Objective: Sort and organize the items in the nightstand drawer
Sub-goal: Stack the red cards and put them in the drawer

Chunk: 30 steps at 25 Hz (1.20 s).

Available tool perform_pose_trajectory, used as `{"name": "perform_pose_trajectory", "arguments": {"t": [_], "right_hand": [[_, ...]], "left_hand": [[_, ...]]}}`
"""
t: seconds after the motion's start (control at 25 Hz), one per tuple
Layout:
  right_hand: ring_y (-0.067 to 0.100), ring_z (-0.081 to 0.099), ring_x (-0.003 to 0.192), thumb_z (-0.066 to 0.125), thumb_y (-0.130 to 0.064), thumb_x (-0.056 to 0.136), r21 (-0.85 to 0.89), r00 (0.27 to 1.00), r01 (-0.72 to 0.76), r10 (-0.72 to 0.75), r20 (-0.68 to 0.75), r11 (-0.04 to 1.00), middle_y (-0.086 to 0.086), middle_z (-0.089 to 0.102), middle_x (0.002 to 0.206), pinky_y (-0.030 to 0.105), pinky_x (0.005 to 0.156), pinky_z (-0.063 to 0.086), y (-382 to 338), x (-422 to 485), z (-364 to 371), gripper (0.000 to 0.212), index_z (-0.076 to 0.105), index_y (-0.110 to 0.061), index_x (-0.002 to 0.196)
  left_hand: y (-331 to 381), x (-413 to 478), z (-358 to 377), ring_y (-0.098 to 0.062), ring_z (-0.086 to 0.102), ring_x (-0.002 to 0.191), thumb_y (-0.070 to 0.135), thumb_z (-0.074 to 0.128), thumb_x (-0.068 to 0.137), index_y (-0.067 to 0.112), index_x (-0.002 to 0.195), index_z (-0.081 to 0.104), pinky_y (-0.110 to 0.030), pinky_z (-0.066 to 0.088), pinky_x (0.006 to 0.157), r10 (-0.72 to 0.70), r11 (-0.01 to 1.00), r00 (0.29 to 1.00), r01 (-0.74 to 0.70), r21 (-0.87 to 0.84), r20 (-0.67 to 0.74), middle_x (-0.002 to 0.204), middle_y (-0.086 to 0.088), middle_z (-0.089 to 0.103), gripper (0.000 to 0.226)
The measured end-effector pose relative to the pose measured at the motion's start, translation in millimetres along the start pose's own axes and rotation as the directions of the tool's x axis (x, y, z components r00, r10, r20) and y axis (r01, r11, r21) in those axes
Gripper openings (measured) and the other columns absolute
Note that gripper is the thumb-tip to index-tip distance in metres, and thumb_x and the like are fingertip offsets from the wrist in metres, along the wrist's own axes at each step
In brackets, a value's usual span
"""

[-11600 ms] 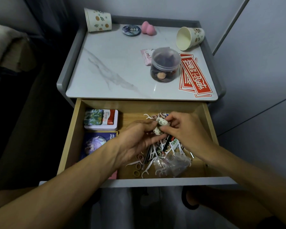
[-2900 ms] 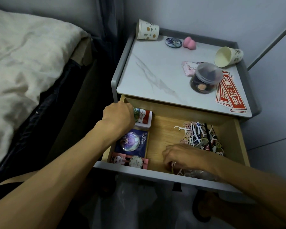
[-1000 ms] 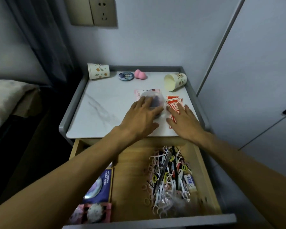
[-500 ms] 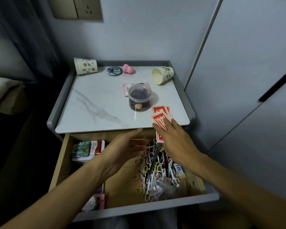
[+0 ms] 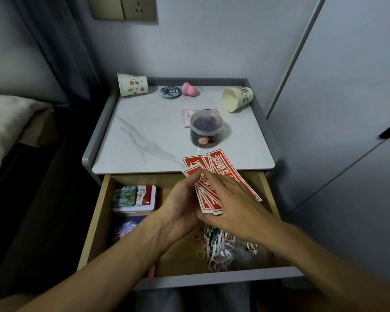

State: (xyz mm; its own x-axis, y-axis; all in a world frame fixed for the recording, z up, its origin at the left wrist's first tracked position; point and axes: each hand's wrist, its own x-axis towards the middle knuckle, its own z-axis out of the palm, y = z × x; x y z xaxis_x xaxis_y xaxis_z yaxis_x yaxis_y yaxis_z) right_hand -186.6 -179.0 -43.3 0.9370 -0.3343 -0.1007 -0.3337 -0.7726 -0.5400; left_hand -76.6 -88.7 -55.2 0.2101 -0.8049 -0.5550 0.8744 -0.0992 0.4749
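Note:
The wooden drawer (image 5: 95,224) of the nightstand stands pulled out. Above its middle both hands hold a fan of long red envelopes (image 5: 221,170) with white characters. My left hand (image 5: 182,206) grips them from the left, my right hand (image 5: 230,206) covers their lower part from the right. Inside the drawer lie a tin card box (image 5: 134,198) at the back left, a dark blue card pack (image 5: 126,228) in front of it, and a heap of white floss picks and small hair rings (image 5: 214,246) at the right, partly hidden by my right forearm.
On the marble top (image 5: 144,136) stand a lidded clear jar (image 5: 206,129) over a pink packet (image 5: 186,118), two tipped paper cups (image 5: 133,84) (image 5: 236,99), a round badge (image 5: 170,91) and a pink sponge (image 5: 189,89). A bed (image 5: 7,122) is left, a wardrobe door (image 5: 347,109) right.
The red envelopes have come off the right of the top and now hang over the drawer. My left hand has joined my right hand on them. The camera has come closer.

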Motion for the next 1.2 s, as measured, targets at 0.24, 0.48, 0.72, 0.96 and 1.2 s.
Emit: {"name": "perform_pose_trajectory", "arguments": {"t": [0.24, 0.48, 0.72, 0.96, 1.2], "right_hand": [[0.005, 0.048, 0.129, 0.055, -0.065, 0.083, 0.422, 0.990, -0.116, 0.140, -0.025, 0.899, -0.013, 0.038, 0.151, 0.038, 0.104, 0.048, -4.1, 3.7, -2.6, 0.080, 0.021, -0.040, 0.151], [0.001, 0.068, 0.079, 0.058, -0.032, 0.097, 0.620, 0.890, -0.226, 0.418, -0.182, 0.752, -0.009, 0.058, 0.123, 0.008, 0.053, 0.048, -1.5, 16.7, -17.1, 0.036, 0.049, -0.029, 0.131], [0.017, 0.075, 0.078, 0.067, -0.020, 0.091, 0.829, 0.902, -0.215, 0.431, -0.034, 0.516, -0.001, 0.071, 0.105, 0.031, 0.062, 0.060, -3.9, 23.5, -21.7, 0.045, 0.049, -0.025, 0.132], [0.013, 0.074, 0.078, 0.059, -0.020, 0.097, 0.710, 0.914, -0.155, 0.372, -0.161, 0.687, -0.005, 0.075, 0.098, 0.033, 0.070, 0.060, -8.5, 31.7, -21.7, 0.023, 0.063, -0.025, 0.119], [0.013, 0.074, 0.068, 0.076, -0.024, 0.083, 0.493, 0.972, -0.186, 0.232, -0.034, 0.850, -0.002, 0.076, 0.080, 0.025, 0.063, 0.058, -3.5, 35.7, -35.2, 0.021, 0.073, -0.020, 0.104]], "left_hand": [[0.3, -4.3, -3.5, -0.028, 0.072, 0.089, 0.013, 0.053, 0.097, 0.001, 0.121, 0.061, -0.040, 0.059, 0.076, 0.044, 0.998, 0.995, -0.040, 0.047, -0.088, 0.108, -0.018, 0.072, 0.028], [9.4, -16.0, -11.8, -0.034, 0.070, 0.101, 0.013, 0.060, 0.094, 0.000, 0.125, 0.057, -0.047, 0.056, 0.087, 0.097, 0.982, 0.992, -0.082, 0.173, -0.082, 0.112, -0.020, 0.070, 0.034], [22.9, -40.8, -24.0, -0.031, 0.072, 0.095, 0.015, 0.060, 0.094, 0.003, 0.115, 0.064, -0.042, 0.059, 0.085, 0.215, 0.898, 0.973, -0.162, 0.410, -0.087, 0.105, -0.015, 0.073, 0.024], [48.6, -60.0, -41.1, -0.028, 0.074, 0.085, 0.019, 0.066, 0.090, 0.005, 0.109, 0.065, -0.039, 0.059, 0.077, 0.373, 0.785, 0.910, -0.205, 0.585, -0.181, 0.094, -0.011, 0.076, 0.024], [74.2, -79.1, -50.6, -0.022, 0.075, 0.082, 0.020, 0.073, 0.081, 0.009, 0.098, 0.073, -0.037, 0.056, 0.081, 0.429, 0.584, 0.895, -0.174, 0.793, -0.120, 0.090, -0.006, 0.077, 0.021]]}}
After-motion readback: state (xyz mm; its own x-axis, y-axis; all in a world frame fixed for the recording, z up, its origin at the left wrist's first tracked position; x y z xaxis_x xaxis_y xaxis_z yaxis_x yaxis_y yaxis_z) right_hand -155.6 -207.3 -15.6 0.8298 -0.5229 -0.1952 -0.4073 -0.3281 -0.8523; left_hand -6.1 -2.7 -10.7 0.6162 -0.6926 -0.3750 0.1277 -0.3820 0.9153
